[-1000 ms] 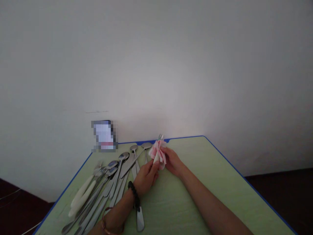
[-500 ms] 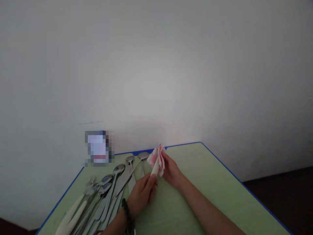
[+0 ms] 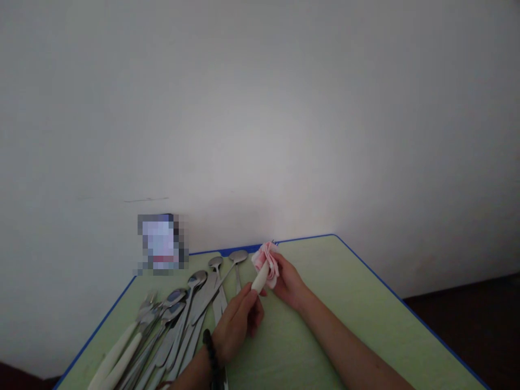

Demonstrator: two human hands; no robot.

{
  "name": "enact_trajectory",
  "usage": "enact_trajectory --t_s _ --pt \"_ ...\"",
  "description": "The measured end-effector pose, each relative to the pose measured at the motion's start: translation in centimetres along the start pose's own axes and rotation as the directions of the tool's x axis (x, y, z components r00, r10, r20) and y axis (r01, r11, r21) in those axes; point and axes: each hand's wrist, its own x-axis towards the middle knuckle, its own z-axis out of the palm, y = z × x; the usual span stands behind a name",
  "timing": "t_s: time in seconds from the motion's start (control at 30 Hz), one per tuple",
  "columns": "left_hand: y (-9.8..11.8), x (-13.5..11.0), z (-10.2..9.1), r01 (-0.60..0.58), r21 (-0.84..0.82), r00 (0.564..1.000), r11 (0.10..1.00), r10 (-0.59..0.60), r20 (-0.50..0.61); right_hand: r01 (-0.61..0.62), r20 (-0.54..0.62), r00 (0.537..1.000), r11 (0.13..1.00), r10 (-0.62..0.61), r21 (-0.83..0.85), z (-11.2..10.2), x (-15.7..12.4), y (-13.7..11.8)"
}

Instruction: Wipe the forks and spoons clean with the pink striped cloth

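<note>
White-handled utensil is held over the green tabletop, with the spare cutlery lying left of both grips. Your left hand grip is clenched on the handle's near end. The long axis runs away from you, slightly right. Your right hand grip, at the far end, is clenched on the pink cloth bunched over the head. Head itself hidden.

A green table with a blue edge carries a spread of cutlery.
</note>
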Motion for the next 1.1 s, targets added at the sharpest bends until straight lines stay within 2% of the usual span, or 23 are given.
enact_trajectory --t_s 0.17,0.37,0.6,1.1 --pt "0.1 -0.3 0.2 -0.034 0.137 0.999 0.990 0.035 -0.009 0.003 0.008 1.000 1.000 -0.004 0.030 0.0 0.1 -0.1" --pt "-0.1 -0.1 -0.1 -0.054 0.203 0.997 0.978 0.064 -0.041 -0.057 0.133 0.988 0.988 0.076 -0.142 0.0 -0.4 0.1" --pt "0.4 0.0 0.2 0.020 0.188 0.996 0.982 -0.003 -0.092 0.011 0.134 0.991 0.988 0.010 -0.152 -0.1 -0.3 0.0" --pt "0.3 0.0 0.2 -0.017 0.199 0.992 0.980 0.042 -0.120 -0.009 0.263 0.961 0.960 0.086 -0.281 -0.2 -1.0 -0.2"
